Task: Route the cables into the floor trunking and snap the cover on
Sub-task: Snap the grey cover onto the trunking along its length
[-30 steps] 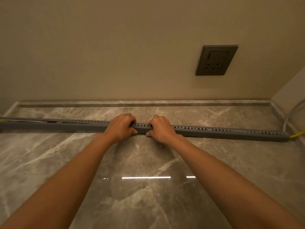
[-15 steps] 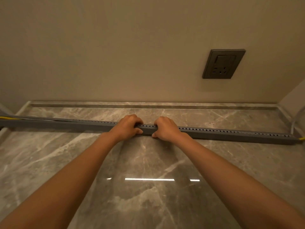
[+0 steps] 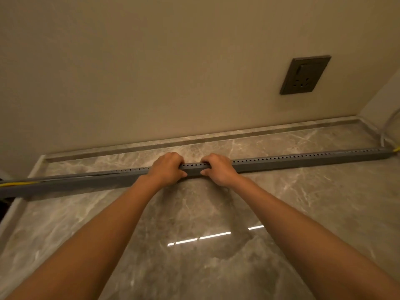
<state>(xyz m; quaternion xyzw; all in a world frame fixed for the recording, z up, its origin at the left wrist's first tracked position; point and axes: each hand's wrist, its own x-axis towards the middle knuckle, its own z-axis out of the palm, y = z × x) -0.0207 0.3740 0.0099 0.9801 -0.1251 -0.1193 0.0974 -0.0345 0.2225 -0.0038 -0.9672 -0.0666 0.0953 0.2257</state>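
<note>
A long grey trunking (image 3: 303, 162) with a row of small holes along its top lies across the marble floor, parallel to the wall. My left hand (image 3: 166, 167) and my right hand (image 3: 217, 168) grip its middle side by side, fingers curled over the cover. Toward the left end the cover (image 3: 71, 177) sits slightly raised, with a thin gap showing. A yellow cable (image 3: 17, 184) shows at the left end, and its other yellow end (image 3: 396, 149) pokes out at the right.
A beige wall stands close behind, with a dark wall socket (image 3: 305, 74) at the upper right. A stone skirting ledge (image 3: 194, 137) runs along the wall. White cables (image 3: 387, 131) hang in the right corner. Glossy marble floor (image 3: 194, 234) lies in front.
The view has tilted and shifted, so the trunking now slopes up to the right. Both hands stay gripping the middle of the trunking, close together.
</note>
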